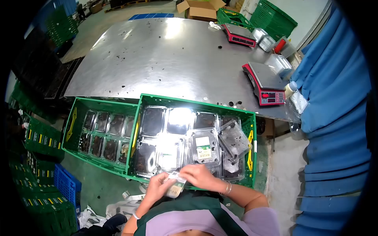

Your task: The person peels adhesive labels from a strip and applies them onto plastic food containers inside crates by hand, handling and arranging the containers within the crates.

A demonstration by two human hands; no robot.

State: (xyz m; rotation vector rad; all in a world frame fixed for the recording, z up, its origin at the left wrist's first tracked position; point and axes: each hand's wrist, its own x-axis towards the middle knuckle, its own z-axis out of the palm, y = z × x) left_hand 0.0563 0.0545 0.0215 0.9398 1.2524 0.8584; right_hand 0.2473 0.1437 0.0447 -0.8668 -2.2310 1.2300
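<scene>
Close to my body, my left hand (156, 188) is closed around a small stack of labels (175, 188), white with green and pale yellow print. The fingers of my right hand (200, 177) are pinched at the upper edge of the stack, on a label. Just beyond my hands, a green crate (197, 103) holds clear plastic boxes with dark contents. One clear box (202, 145) lies on top of the others and bears a similar label. Beside it, another clear box (235, 141) sits tilted against the crate's right side.
A second green crate (106, 103) with filled clear boxes stands at the left. Behind lies a metal table (157, 59) with dark crumbs. Two red scales (264, 84) and stacked clear containers (278, 65) are at its right. A blue curtain (334, 118) hangs at the right.
</scene>
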